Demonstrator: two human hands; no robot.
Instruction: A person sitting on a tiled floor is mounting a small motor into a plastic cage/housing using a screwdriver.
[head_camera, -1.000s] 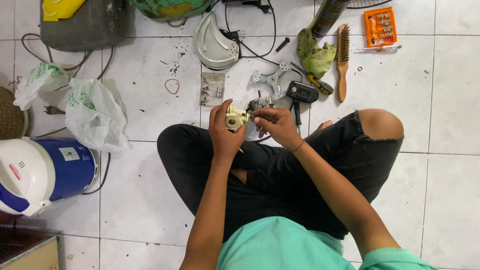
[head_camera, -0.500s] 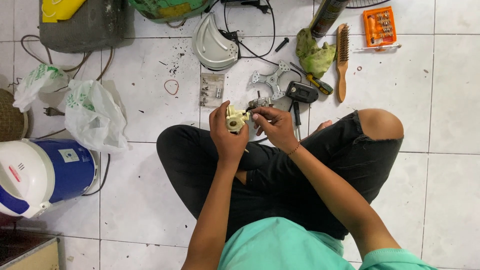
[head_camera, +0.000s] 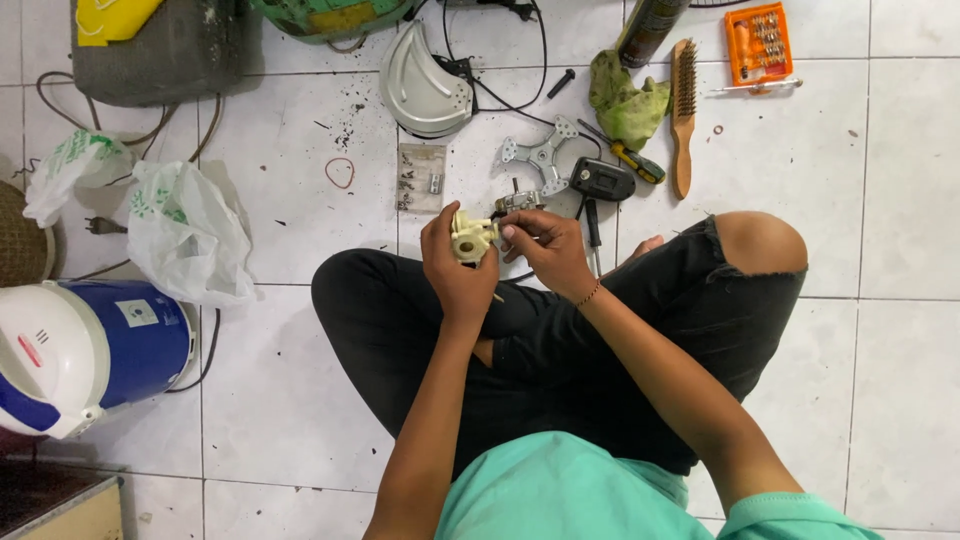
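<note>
Almost nothing has shifted since the earlier frames: your left hand still closes its grip round the cream plastic part, lifted above your crossed legs so you can see it. Your right hand, at 3 o'clock of it, pinches its side with the fingertips, wrist bent inward. At 12 o'clock on the floor lies the metal bracket
</note>
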